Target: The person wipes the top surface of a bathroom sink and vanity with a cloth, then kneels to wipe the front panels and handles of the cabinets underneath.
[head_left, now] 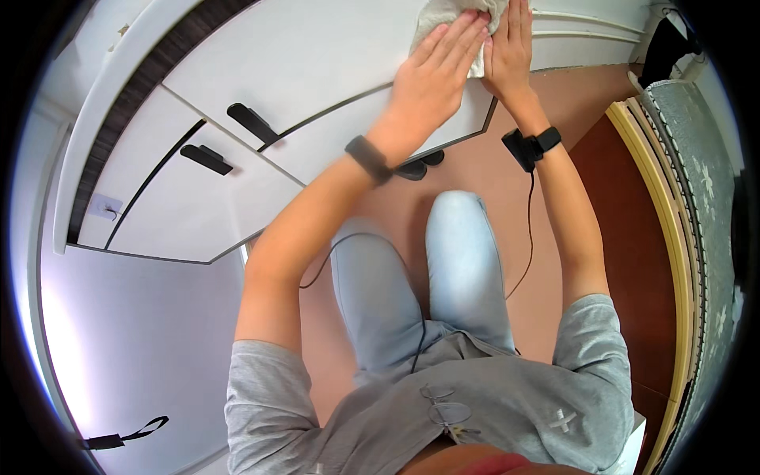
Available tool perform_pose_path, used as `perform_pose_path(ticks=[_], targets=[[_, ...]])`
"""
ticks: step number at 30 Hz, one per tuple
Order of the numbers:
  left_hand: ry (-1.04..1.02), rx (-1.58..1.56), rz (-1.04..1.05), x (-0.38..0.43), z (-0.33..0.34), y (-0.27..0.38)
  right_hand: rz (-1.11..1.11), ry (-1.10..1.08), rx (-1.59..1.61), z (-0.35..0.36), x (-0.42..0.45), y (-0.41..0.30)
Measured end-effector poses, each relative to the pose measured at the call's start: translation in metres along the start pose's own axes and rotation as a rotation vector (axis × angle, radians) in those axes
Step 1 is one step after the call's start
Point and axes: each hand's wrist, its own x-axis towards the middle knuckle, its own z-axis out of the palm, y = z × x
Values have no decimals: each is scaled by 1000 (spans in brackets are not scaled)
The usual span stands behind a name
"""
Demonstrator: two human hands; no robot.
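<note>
My left hand (436, 77) lies flat over a pale cloth (428, 24), pressing it against the white front of a cabinet (332, 50). Its fingers point up and to the right. Close beside it, my right hand (510, 56) is stretched out along the right end of the cabinet front, its thumb next to the cloth's edge. The right fingertips reach the top of the picture. Part of the cloth is hidden under the left hand. Black straps circle both wrists; a small black device (519, 148) with a cable sits at the right one.
Black handles (252, 123) stick out from the cabinet front. A clear adhesive hook (105, 206) is fixed at its left. White pipes (585, 28) run along the wall. On the right stand wooden boards (650, 190) and a green patterned padded panel (706, 172). Loose cables hang near my legs.
</note>
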Motion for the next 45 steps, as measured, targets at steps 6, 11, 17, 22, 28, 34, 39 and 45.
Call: perform_pose_path(ticks=[6,11,17,22,28,34,39,45], targets=[[-49,-63,19,-31,15,23,-5,-63,104,-6,-54,-14],[-113,-106,41,-55,25,29,74,-29,111,2,-85,-29],[-165,-74,76,-79,20,21,33,-152,17,-2,-97,-41],[-158,-59,33,-102,13,5,-27,-118,66,16,-94,-60],[-197,43,56,-113,3,1,-65,2,73,34,-99,-74],[-163,27,41,-118,3,0,-54,22,95,35,-97,-78],[-209,48,-36,-146,-12,-10,-38,-25,128,40,-89,-114],[-338,160,-141,-196,-60,-37,-120,-83,90,45,-67,-181]])
